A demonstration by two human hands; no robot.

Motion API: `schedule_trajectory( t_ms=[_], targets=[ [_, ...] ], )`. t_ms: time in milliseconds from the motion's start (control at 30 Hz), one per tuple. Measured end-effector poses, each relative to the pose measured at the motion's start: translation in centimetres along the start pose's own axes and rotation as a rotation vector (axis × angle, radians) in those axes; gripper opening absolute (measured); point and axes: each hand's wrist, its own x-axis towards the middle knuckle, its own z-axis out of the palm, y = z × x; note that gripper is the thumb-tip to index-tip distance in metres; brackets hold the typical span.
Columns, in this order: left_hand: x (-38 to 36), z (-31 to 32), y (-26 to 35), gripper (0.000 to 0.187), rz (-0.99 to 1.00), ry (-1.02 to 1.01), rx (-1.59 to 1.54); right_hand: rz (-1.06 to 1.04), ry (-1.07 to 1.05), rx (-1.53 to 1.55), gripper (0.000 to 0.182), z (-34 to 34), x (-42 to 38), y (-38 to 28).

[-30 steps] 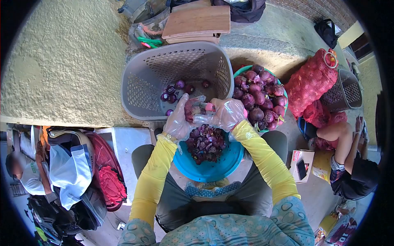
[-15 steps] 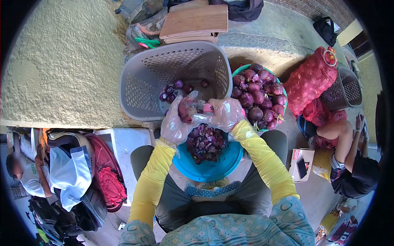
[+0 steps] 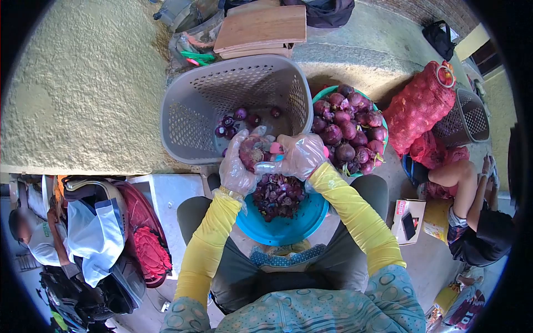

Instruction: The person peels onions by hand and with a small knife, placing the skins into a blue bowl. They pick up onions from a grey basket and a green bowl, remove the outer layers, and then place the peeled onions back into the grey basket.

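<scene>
My left hand (image 3: 237, 166), in a clear plastic glove, is wrapped round a red onion (image 3: 255, 153), its pale round end facing up. Close against the onion, my right hand (image 3: 302, 156), gloved the same way, grips a small tool (image 3: 276, 149) with pink and blue parts; its working end is hidden. Both hands are over the front rim of a grey plastic basket (image 3: 239, 72), where several shiny purple onions (image 3: 240, 114) lie. Below them, between my knees, a blue basin (image 3: 269, 236) contains a heap of onion skins (image 3: 279, 197).
To the right, a green basin (image 3: 316, 99) is piled with unpeeled red onions (image 3: 348, 130). Beyond it are a full red mesh sack (image 3: 419, 108) and another basket (image 3: 472, 119). A phone (image 3: 409, 226) rests on a box (image 3: 402, 208). One person (image 3: 480, 222) sits at right, another (image 3: 47, 238) at left.
The onion has turned in my left hand, so its pale end now faces up more. My right hand has shifted slightly left with the tool.
</scene>
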Motion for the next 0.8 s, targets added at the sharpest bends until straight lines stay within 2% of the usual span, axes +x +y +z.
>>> schedule_trajectory(
  t_ms=[67, 133, 233, 300, 367, 400, 467, 567, 633, 700, 800],
  targets=[
    [0.1, -0.5, -0.4, 0.035, 0.107, 0.075, -0.092, 0.024, -0.028, 0.007, 0.075, 0.5, -0.1, -0.1],
    [0.3, -0.9, -0.4, 0.039, 0.144, 0.059, -0.108, 0.022, 0.051, 0.082, 0.064, 1.2, -0.3, -0.5],
    [0.3, -1.1, -0.7, 0.043, 0.206, 0.024, -0.148, 0.053, 0.122, 0.12, 0.061, 2.2, -0.6, -1.0],
    [0.0, -0.7, -0.8, 0.043, 0.229, 0.006, -0.17, 0.056, 0.067, 0.159, 0.061, 1.4, -0.5, -0.9],
    [-0.5, 0.3, -0.5, 0.046, 0.15, -0.029, -0.133, 0.058, 0.016, 0.198, 0.061, 0.2, 0.0, -0.4],
    [-0.9, 0.7, 0.1, 0.046, 0.147, -0.029, -0.131, -0.005, -0.029, 0.218, 0.057, -0.6, 0.3, 0.4],
    [-1.2, 1.2, 1.6, 0.049, -0.055, -0.165, 0.117, -0.126, -0.058, 0.281, 0.049, -1.2, 0.9, 2.1],
    [-0.7, 0.7, 0.8, 0.045, -0.036, -0.054, 0.17, -0.178, -0.016, 0.166, 0.05, -2.0, 0.5, 1.7],
    [-0.7, 0.6, -0.1, 0.04, -0.003, 0.006, 0.152, -0.143, -0.073, 0.089, 0.053, -2.0, 0.5, 1.3],
    [-0.2, 0.0, -0.6, 0.039, 0.034, 0.052, 0.031, -0.115, -0.096, -0.025, 0.065, -1.7, 0.5, 0.8],
    [-0.5, 0.3, -0.4, 0.037, 0.05, 0.091, -0.019, -0.093, -0.009, 0.048, 0.07, -0.7, 0.1, 0.3]
  ],
)
